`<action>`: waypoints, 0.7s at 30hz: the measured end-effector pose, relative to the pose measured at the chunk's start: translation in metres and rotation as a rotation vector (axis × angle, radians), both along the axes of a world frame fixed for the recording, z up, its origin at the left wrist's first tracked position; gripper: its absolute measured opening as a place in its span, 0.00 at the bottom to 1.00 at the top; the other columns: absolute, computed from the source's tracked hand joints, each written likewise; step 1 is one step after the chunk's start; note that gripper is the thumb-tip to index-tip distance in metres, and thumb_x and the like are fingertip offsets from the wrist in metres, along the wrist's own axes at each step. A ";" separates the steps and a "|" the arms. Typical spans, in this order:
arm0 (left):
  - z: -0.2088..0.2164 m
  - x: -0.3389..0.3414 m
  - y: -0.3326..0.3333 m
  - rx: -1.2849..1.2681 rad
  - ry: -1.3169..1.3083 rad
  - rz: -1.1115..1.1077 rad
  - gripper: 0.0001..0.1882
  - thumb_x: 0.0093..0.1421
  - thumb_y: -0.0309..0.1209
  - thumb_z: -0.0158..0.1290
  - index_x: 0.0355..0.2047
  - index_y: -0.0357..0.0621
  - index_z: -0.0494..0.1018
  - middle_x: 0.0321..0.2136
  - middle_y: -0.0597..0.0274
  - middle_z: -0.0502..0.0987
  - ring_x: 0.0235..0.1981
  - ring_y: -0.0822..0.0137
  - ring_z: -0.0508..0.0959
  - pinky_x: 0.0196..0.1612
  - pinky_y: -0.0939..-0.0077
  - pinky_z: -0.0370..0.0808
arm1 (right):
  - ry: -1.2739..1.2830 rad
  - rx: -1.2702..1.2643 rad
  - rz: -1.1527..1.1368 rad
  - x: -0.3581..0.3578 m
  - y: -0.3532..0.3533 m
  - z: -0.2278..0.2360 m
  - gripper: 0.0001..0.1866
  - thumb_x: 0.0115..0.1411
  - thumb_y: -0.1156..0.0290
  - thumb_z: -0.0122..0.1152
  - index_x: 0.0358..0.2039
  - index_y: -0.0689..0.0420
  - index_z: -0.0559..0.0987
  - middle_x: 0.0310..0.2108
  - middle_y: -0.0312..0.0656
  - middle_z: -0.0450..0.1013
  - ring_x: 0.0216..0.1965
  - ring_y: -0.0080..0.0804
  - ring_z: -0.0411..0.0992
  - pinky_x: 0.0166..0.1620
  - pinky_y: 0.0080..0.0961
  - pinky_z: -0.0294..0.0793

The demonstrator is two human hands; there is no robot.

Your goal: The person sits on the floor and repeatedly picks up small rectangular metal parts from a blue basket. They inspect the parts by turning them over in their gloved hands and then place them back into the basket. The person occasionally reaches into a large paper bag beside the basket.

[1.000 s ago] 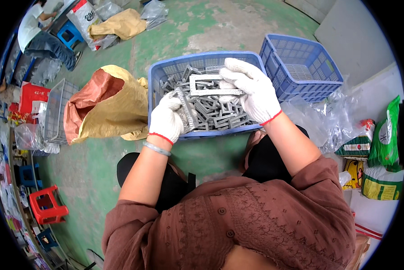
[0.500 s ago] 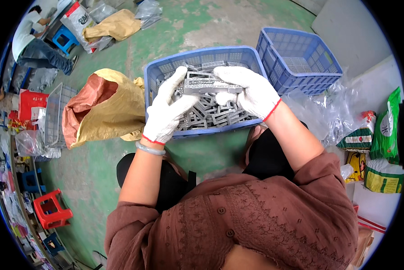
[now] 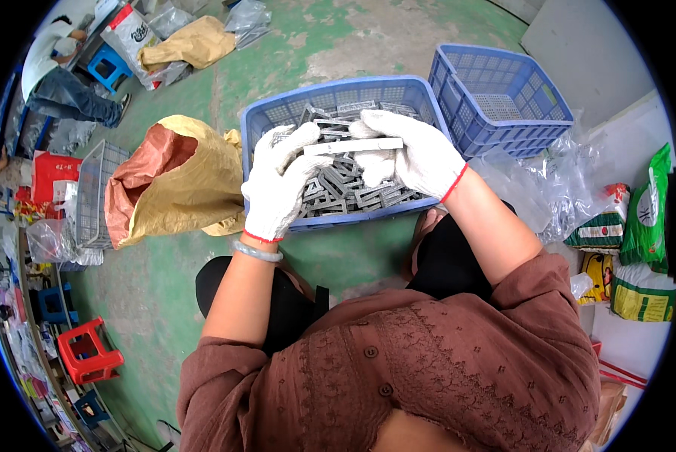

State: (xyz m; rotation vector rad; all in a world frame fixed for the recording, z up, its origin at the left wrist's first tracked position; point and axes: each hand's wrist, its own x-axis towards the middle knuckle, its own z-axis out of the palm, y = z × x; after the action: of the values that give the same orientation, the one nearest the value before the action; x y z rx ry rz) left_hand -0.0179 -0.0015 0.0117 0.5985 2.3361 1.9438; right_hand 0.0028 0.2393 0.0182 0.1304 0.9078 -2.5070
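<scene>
A pale grey, narrow bar-shaped part (image 3: 353, 146) is level between my gloved hands, its long smooth edge facing up. My left hand (image 3: 274, 184), in a white knit glove, pinches its left end. The right end is gripped by my right hand (image 3: 428, 154), gloved the same way; some of its fingers curl underneath. Just below is a blue plastic crate (image 3: 330, 221) holding a heap of similar grey rectangular frame parts (image 3: 338, 181), partly hidden by my hands.
An empty-looking blue crate (image 3: 519, 139) stands at the right rear, near clear plastic bags (image 3: 564, 196). On the left sits an open yellow woven sack (image 3: 180, 188) beside a grey wire-like crate (image 3: 101, 196). A red stool (image 3: 89, 350) is farther left. Another person (image 3: 59, 75) bends at the far left.
The part has been turned between my hands: its ribbed, patterned face showed before, and now a narrow smooth edge does. My left fingers have shifted on its end.
</scene>
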 end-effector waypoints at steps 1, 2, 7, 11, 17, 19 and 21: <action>0.002 0.001 0.001 0.042 -0.045 -0.003 0.18 0.59 0.25 0.58 0.51 0.40 0.79 0.55 0.57 0.72 0.55 0.65 0.75 0.57 0.73 0.73 | -0.008 0.028 -0.029 0.001 0.000 0.001 0.12 0.68 0.66 0.58 0.43 0.62 0.76 0.36 0.44 0.75 0.33 0.40 0.78 0.30 0.40 0.83; 0.003 0.002 0.001 0.083 -0.091 -0.005 0.18 0.60 0.25 0.58 0.51 0.39 0.79 0.55 0.57 0.72 0.54 0.66 0.75 0.56 0.74 0.73 | -0.017 0.054 -0.055 0.002 -0.003 0.006 0.12 0.68 0.65 0.58 0.44 0.61 0.75 0.36 0.44 0.75 0.32 0.40 0.78 0.29 0.41 0.83; -0.001 0.001 -0.001 0.074 -0.016 -0.012 0.18 0.60 0.24 0.57 0.51 0.39 0.79 0.55 0.57 0.72 0.53 0.67 0.75 0.55 0.74 0.74 | -0.033 0.063 -0.076 0.004 -0.004 0.012 0.15 0.69 0.62 0.57 0.48 0.60 0.74 0.36 0.44 0.75 0.30 0.40 0.78 0.26 0.41 0.83; 0.002 0.004 -0.001 0.070 -0.051 0.014 0.18 0.61 0.24 0.56 0.52 0.39 0.79 0.54 0.58 0.73 0.53 0.67 0.75 0.55 0.75 0.73 | -0.041 0.074 -0.030 0.002 -0.003 0.010 0.17 0.69 0.59 0.56 0.49 0.60 0.74 0.37 0.44 0.75 0.29 0.41 0.79 0.25 0.41 0.84; 0.008 0.006 0.002 0.017 -0.003 0.026 0.15 0.63 0.26 0.56 0.50 0.36 0.76 0.50 0.55 0.77 0.48 0.65 0.79 0.54 0.74 0.75 | 0.074 0.172 -0.051 0.010 -0.006 0.018 0.22 0.69 0.57 0.56 0.52 0.64 0.74 0.43 0.48 0.74 0.32 0.42 0.79 0.29 0.41 0.85; 0.008 0.006 -0.002 -0.160 0.155 0.045 0.11 0.64 0.28 0.54 0.45 0.42 0.80 0.49 0.57 0.79 0.51 0.63 0.78 0.56 0.71 0.73 | 0.182 0.264 0.019 0.011 -0.004 0.021 0.24 0.69 0.59 0.57 0.54 0.68 0.73 0.49 0.51 0.73 0.35 0.42 0.80 0.31 0.40 0.86; 0.005 0.002 -0.003 -0.306 0.320 0.023 0.09 0.64 0.29 0.53 0.40 0.48 0.83 0.48 0.59 0.80 0.53 0.61 0.76 0.58 0.69 0.71 | 0.324 0.278 0.053 0.013 0.002 0.004 0.18 0.69 0.64 0.55 0.50 0.67 0.76 0.41 0.51 0.76 0.34 0.39 0.80 0.31 0.37 0.85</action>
State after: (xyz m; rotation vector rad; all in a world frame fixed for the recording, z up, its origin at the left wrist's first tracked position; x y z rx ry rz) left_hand -0.0158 -0.0047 0.0163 0.9116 2.7634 1.5431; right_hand 0.0157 0.2416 0.0226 -0.2154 1.3689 -2.3797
